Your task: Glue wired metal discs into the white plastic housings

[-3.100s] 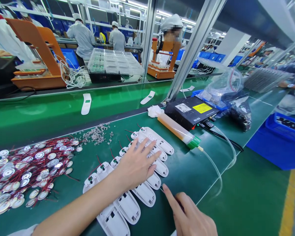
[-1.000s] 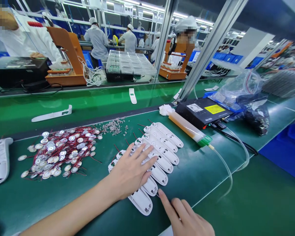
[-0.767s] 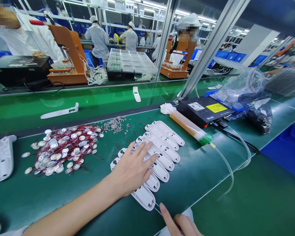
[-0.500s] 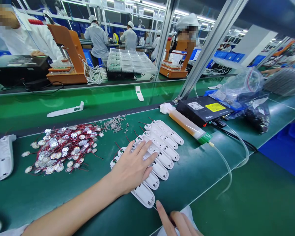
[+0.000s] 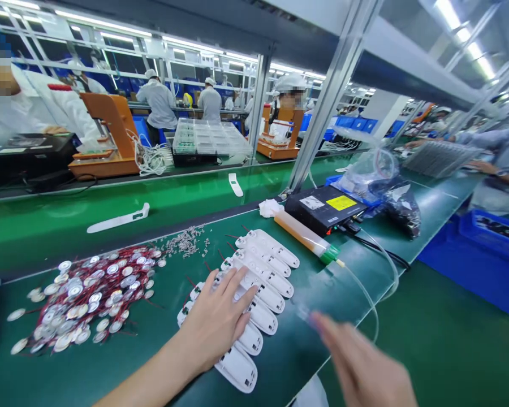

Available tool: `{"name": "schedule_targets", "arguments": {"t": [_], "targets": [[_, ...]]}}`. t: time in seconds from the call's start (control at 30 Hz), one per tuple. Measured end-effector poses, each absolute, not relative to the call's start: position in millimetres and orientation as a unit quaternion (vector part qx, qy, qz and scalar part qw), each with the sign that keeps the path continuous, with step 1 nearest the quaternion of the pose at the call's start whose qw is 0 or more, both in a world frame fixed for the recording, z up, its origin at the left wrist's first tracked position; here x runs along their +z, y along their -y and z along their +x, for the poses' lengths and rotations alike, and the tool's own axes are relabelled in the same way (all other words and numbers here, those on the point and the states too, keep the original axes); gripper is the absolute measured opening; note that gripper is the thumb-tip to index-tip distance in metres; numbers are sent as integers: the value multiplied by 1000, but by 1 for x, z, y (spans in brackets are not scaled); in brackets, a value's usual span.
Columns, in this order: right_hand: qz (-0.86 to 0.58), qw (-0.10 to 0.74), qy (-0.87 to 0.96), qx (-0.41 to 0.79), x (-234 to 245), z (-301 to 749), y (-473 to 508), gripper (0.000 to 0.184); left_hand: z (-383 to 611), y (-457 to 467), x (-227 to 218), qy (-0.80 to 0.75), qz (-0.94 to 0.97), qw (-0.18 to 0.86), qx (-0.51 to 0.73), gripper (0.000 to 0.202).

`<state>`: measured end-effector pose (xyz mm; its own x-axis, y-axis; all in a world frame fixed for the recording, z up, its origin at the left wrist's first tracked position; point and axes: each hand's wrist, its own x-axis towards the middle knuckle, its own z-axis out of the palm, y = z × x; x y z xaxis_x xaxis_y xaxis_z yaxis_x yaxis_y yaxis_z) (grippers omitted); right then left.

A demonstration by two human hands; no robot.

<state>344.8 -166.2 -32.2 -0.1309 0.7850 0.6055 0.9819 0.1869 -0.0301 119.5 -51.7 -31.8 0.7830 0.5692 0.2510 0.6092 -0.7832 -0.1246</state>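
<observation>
My left hand (image 5: 214,319) lies with spread fingers across a slanting row of several white elongated plastic shells (image 5: 269,295). Small green parts and red wires show at the shells' far left ends. The nearest shell (image 5: 240,370) pokes out below the wrist. To the right of the row, above the bench edge, my right hand (image 5: 360,356) is smeared by motion. A faint pale streak lies ahead of its fingertips; whether it holds something cannot be made out. Left of my left hand is a heap of round metal discs with red wires (image 5: 82,294).
Small metal bits (image 5: 186,241) lie behind the shells. An orange-filled dispensing tube (image 5: 303,234) leans by a black box (image 5: 322,203) with cables. White parts (image 5: 119,219) rest on the green strip beyond. A metal post (image 5: 331,90) rises there. Blue bins (image 5: 470,260) stand right; co-workers sit opposite.
My right hand has moved off the nearest shell, rightward and farther forward, and is now blurred. My left hand stays on the shells. The whole view has tilted up and swung right.
</observation>
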Motion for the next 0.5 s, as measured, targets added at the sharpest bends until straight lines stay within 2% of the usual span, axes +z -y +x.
{"name": "schedule_targets", "arguments": {"t": [0.07, 0.17, 0.27, 0.33, 0.4, 0.5], "targets": [[-681, 286, 641, -209, -21, 391, 137, 32, 120, 52, -33, 314, -937, 112, -103, 36], [-741, 269, 576, -215, -14, 457, 93, 57, 114, 52, -21, 301, -938, 127, -113, 45], [-731, 257, 605, -183, -19, 496, 65, 65, 98, 51, 1, 228, -961, 121, -99, 64], [-723, 257, 617, -174, -23, 500, 57, 66, 86, 47, 7, 180, -972, 132, -73, 64], [-718, 270, 618, -172, -25, 483, 52, 64, 76, 42, 0, 153, -969, 179, -82, 55], [-686, 287, 656, -126, -27, 431, 39, 53, 69, 35, -25, 122, -957, 236, -119, 55]]}}
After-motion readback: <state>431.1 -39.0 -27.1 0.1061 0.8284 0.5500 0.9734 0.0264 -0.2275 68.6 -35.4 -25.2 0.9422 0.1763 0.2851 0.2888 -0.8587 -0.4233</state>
